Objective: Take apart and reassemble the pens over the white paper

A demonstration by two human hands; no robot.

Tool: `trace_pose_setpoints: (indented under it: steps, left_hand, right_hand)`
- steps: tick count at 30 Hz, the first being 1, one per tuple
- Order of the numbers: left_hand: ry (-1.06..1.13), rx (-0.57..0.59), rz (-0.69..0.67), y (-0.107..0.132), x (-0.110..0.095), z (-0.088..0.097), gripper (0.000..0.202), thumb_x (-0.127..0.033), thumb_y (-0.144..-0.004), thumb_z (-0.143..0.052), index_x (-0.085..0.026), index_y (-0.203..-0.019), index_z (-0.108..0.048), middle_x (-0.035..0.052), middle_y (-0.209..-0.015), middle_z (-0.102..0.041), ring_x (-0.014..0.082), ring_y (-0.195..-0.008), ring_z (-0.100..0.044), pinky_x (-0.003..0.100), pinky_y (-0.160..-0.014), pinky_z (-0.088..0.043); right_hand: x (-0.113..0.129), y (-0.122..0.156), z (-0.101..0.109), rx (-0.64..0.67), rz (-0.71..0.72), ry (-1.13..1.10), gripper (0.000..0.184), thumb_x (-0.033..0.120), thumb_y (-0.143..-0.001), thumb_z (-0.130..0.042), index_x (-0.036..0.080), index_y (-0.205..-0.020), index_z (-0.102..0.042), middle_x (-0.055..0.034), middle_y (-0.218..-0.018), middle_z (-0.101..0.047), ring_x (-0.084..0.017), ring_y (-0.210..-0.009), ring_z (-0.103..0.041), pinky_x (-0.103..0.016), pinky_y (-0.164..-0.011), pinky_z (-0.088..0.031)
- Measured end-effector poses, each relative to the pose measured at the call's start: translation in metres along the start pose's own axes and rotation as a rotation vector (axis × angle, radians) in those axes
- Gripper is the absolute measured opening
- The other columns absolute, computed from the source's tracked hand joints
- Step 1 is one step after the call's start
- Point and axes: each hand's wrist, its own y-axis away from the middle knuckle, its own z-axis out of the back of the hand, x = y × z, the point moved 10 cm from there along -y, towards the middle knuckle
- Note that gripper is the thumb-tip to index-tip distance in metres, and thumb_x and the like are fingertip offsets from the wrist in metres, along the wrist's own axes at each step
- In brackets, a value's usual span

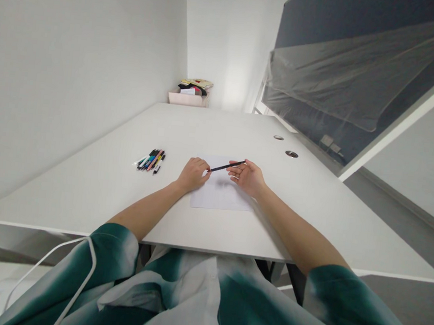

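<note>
A slim black pen [227, 166] is held slantwise between my two hands, above a white sheet of paper [217, 196]. My left hand [194, 174] is closed, pinching the pen's lower left end between thumb and fingers. At the raised right end, my right hand [249, 179] grips the pen with the thumb and fingertips, its palm turned partly up and the other fingers loosely curled. The paper lies flat under both hands, and a faint shadow falls on it. To the left of my left hand lies a bunch of several pens [151, 161] in mixed colours.
The white table [209, 234] reaches far forward, with two round metal cable holes [291, 154] near its right edge. A box [188, 99] with things on top stands at the far end. A dark panel under plastic film [326, 86] leans along the right. A white cable [90, 258] hangs at lower left.
</note>
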Motion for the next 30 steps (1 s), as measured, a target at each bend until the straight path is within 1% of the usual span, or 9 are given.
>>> trace_pose_setpoints:
  steps: [4, 8, 16, 19, 23, 24, 26, 28, 30]
  left_hand:
    - [-0.007, -0.071, 0.0, 0.001, 0.003, 0.005, 0.013, -0.023, -0.088, -0.053, -0.018, -0.086, -0.065, 0.0096, -0.09, -0.07, 0.0251, -0.093, -0.06, 0.042, -0.087, -0.044]
    - [-0.005, -0.103, -0.008, 0.002, 0.004, 0.005, 0.013, -0.023, -0.088, -0.053, -0.019, -0.085, -0.064, 0.0091, -0.088, -0.069, 0.025, -0.092, -0.06, 0.043, -0.086, -0.044]
    - [0.001, -0.093, -0.004, 0.002, 0.003, 0.007, 0.013, -0.024, -0.089, -0.052, -0.018, -0.085, -0.064, 0.0092, -0.089, -0.069, 0.0248, -0.094, -0.06, 0.042, -0.087, -0.043]
    - [0.01, -0.055, 0.018, 0.002, 0.003, 0.005, 0.016, -0.025, -0.09, -0.051, -0.018, -0.087, -0.065, 0.0102, -0.091, -0.069, 0.0251, -0.096, -0.059, 0.043, -0.09, -0.042]
    - [0.031, 0.006, 0.037, 0.001, 0.001, 0.002, 0.018, -0.027, -0.09, -0.05, -0.019, -0.089, -0.066, 0.01, -0.093, -0.07, 0.0257, -0.098, -0.059, 0.044, -0.093, -0.04]
    - [0.035, 0.018, 0.038, 0.001, 0.0, 0.001, 0.018, -0.027, -0.09, -0.05, -0.019, -0.09, -0.066, 0.0098, -0.094, -0.07, 0.0257, -0.099, -0.058, 0.045, -0.094, -0.039]
    - [0.044, 0.034, 0.025, 0.0, -0.003, 0.0, 0.019, -0.028, -0.091, -0.049, -0.02, -0.091, -0.067, 0.0093, -0.096, -0.07, 0.0255, -0.1, -0.058, 0.045, -0.095, -0.038]
    - [0.052, 0.041, -0.005, 0.0, -0.009, -0.001, 0.021, -0.029, -0.092, -0.048, -0.02, -0.093, -0.067, 0.0091, -0.098, -0.07, 0.0252, -0.101, -0.058, 0.045, -0.096, -0.038]
    - [0.056, 0.054, -0.036, 0.0, -0.014, -0.001, 0.022, -0.03, -0.092, -0.048, -0.02, -0.095, -0.067, 0.0091, -0.1, -0.07, 0.0249, -0.103, -0.058, 0.044, -0.096, -0.038]
  right_hand:
    - [-0.003, -0.001, -0.001, 0.019, -0.002, -0.065, 0.037, 0.04, -0.089, -0.041, 0.017, -0.094, -0.069, -0.0093, -0.081, -0.073, -0.02, -0.073, -0.065, -0.032, -0.067, -0.05]
    - [-0.002, -0.001, 0.0, 0.026, 0.004, -0.088, 0.031, 0.036, -0.089, -0.044, 0.018, -0.092, -0.069, -0.007, -0.075, -0.071, -0.018, -0.071, -0.064, -0.031, -0.067, -0.05]
    - [-0.001, 0.0, -0.002, 0.006, -0.01, -0.099, 0.032, 0.034, -0.089, -0.042, 0.017, -0.09, -0.069, -0.0067, -0.072, -0.069, -0.017, -0.067, -0.061, -0.029, -0.066, -0.049]
    - [0.003, 0.002, -0.002, -0.025, 0.014, -0.024, 0.036, 0.042, -0.089, -0.042, 0.018, -0.09, -0.069, -0.0078, -0.074, -0.069, -0.019, -0.07, -0.062, -0.032, -0.067, -0.049]
    - [0.009, 0.005, -0.003, -0.059, 0.034, 0.081, 0.053, 0.062, -0.088, -0.037, 0.02, -0.09, -0.068, -0.0089, -0.076, -0.069, -0.021, -0.073, -0.064, -0.033, -0.067, -0.049]
    - [0.009, 0.005, -0.004, -0.06, 0.038, 0.098, 0.054, 0.065, -0.087, -0.038, 0.02, -0.09, -0.067, -0.0084, -0.076, -0.069, -0.021, -0.072, -0.064, -0.033, -0.067, -0.049]
    - [0.006, 0.005, -0.009, -0.05, 0.05, 0.134, 0.046, 0.062, -0.085, -0.047, 0.021, -0.09, -0.067, -0.0063, -0.074, -0.069, -0.019, -0.07, -0.063, -0.03, -0.066, -0.048]
    - [0.001, 0.003, -0.015, -0.026, 0.07, 0.199, 0.035, 0.053, -0.081, -0.061, 0.02, -0.09, -0.068, -0.0043, -0.073, -0.069, -0.016, -0.066, -0.061, -0.028, -0.064, -0.046]
    - [-0.004, 0.001, -0.02, -0.003, 0.097, 0.294, 0.029, 0.045, -0.075, -0.07, 0.019, -0.09, -0.069, -0.0035, -0.072, -0.069, -0.014, -0.064, -0.06, -0.026, -0.063, -0.044]
